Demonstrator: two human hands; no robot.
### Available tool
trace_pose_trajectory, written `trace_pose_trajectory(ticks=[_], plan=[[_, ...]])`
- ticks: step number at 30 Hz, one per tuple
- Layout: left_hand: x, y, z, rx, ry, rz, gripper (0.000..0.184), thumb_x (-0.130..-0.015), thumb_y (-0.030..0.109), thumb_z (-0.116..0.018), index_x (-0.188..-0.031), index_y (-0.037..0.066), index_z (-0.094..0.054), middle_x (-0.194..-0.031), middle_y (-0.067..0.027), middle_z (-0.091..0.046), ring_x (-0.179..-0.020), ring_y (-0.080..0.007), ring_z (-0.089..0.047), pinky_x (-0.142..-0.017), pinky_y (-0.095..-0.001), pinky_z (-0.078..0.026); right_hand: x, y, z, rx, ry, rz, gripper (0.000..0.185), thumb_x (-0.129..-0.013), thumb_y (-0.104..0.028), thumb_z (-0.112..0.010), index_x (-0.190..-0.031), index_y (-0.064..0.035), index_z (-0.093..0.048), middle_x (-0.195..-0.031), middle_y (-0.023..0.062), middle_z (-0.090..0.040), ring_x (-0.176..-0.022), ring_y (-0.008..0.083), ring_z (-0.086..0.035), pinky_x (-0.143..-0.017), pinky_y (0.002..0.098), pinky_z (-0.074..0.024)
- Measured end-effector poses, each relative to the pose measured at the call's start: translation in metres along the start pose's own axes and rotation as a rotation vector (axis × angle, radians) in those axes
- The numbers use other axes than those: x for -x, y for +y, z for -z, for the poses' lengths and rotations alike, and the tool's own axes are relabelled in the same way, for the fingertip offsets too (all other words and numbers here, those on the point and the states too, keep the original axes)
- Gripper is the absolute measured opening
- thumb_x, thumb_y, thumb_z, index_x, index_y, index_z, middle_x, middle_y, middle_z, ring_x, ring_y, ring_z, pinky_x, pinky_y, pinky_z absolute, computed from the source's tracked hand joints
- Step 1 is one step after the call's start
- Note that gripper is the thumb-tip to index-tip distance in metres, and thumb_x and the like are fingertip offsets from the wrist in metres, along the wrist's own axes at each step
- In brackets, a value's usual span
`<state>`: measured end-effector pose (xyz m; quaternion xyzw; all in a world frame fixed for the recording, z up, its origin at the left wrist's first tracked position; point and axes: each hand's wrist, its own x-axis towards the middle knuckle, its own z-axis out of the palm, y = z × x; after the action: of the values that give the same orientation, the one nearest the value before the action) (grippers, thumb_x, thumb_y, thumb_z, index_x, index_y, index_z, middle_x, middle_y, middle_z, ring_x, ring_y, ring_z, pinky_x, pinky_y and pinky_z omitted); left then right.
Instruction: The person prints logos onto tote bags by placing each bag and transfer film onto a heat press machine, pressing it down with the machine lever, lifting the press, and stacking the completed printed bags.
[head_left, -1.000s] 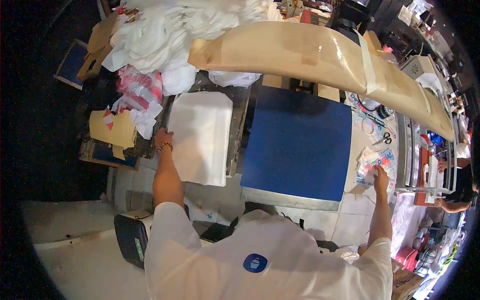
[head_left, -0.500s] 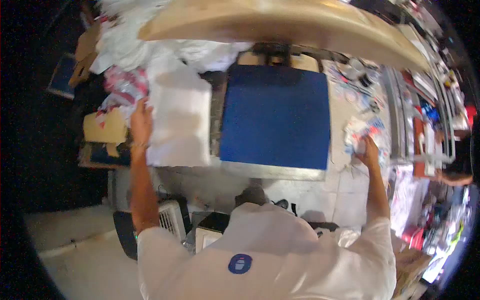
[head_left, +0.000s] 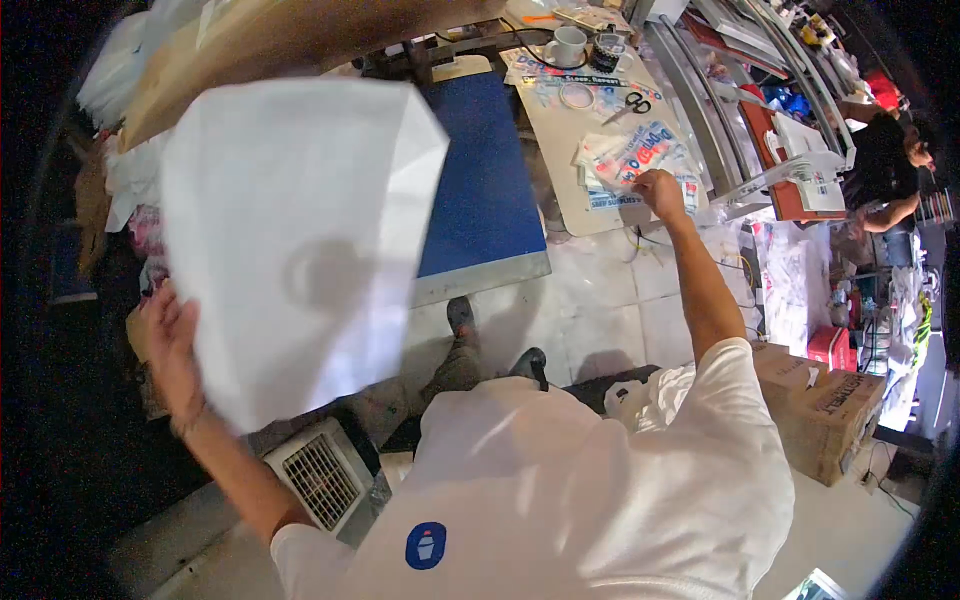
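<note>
My left hand [head_left: 172, 350] is closed on the left edge of a large white sheet [head_left: 290, 190], whose folds make it look like a flat bag or folded cloth. The sheet is raised and tilted, covering part of a blue flat pad [head_left: 485, 180]. On the cream tabletop to the right, my right hand [head_left: 662, 195] pinches the lower edge of a printed sheet [head_left: 635, 155] with red and blue lettering. More printed sheets lie under it. Scissors [head_left: 638, 102] and a tape roll [head_left: 577, 95] lie just beyond.
A curved tan panel [head_left: 270, 60] hangs over the back. A white mug [head_left: 566, 46] and a dark tape roll [head_left: 606, 52] stand on the tabletop. Metal rails [head_left: 690, 110] border its right side. Cardboard boxes [head_left: 820, 410] sit on the floor; another person [head_left: 885, 165] is at far right.
My left hand has lifted the white sheet off the work surface, and it now overlaps the blue pad. My right hand stays at the printed sheets. The head view has turned rightward.
</note>
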<state>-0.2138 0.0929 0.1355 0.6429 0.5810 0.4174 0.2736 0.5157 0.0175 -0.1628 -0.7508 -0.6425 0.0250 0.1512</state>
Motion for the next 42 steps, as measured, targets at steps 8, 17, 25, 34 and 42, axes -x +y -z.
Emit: trace_pose_trajectory(ticks=[8,17,25,34,42], plan=[[-0.034,-0.136,-0.220,0.518,-0.076,0.061,0.036,-0.086,0.005,-0.069,-0.119,-0.002,-0.057,-0.093,-0.0035,-0.065,-0.086,-0.0102,-0.060,-0.079,-0.0228,-0.047,-0.014,0.020,0.019,-0.218,-0.026,-0.138,0.019,-0.081,-0.008,-0.072,-0.095,0.0042,-0.070,-0.087,0.0158,-0.073,-0.076,0.0187,-0.069,-0.069,0.0303,-0.0534],[-0.044,-0.143,-0.293,0.112,0.018,0.052,0.027,-0.086,-0.002,-0.066,-0.112,-0.004,-0.060,-0.085,-0.0070,-0.068,-0.076,-0.0112,-0.063,-0.068,-0.0246,-0.049,-0.046,-0.087,0.059,-0.328,0.413,-0.115,0.024,-0.084,-0.006,-0.069,-0.106,0.0007,-0.069,-0.092,0.0122,-0.071,-0.087,0.0172,-0.069,-0.078,0.0273,-0.0523],[-0.041,-0.160,-0.285,-0.213,0.094,-0.156,0.035,-0.081,0.014,-0.072,-0.113,0.002,-0.064,-0.086,-0.0143,-0.065,-0.079,-0.0236,-0.066,-0.070,-0.0347,-0.053,-0.061,-0.369,-0.005,-0.381,0.178,0.225,0.039,-0.073,-0.010,-0.069,-0.111,-0.0003,-0.065,-0.098,0.0190,-0.061,-0.091,0.0365,-0.059,-0.080,0.0424,-0.0487],[-0.062,0.077,-0.180,0.061,-0.684,-0.532,0.034,-0.083,0.013,-0.073,-0.113,0.000,-0.063,-0.101,-0.0140,-0.064,-0.083,-0.0201,-0.065,-0.072,-0.0299,-0.054,-0.024,-0.369,-0.017,-0.261,0.110,0.156,0.059,-0.081,-0.043,-0.068,-0.128,-0.0088,-0.057,-0.142,0.0202,-0.043,-0.132,0.0437,-0.036,-0.107,0.0599,-0.0264],[-0.137,0.300,-0.118,-0.066,-0.325,-1.654,0.030,-0.080,0.018,-0.074,-0.104,0.003,-0.066,-0.095,-0.0144,-0.067,-0.088,-0.0240,-0.065,-0.076,-0.0350,-0.053,-0.102,-0.290,-0.022,0.166,0.027,0.274,0.059,-0.084,-0.043,-0.062,-0.134,-0.0128,-0.054,-0.144,0.0173,-0.042,-0.136,0.0452,-0.031,-0.107,0.0672,-0.0193]])
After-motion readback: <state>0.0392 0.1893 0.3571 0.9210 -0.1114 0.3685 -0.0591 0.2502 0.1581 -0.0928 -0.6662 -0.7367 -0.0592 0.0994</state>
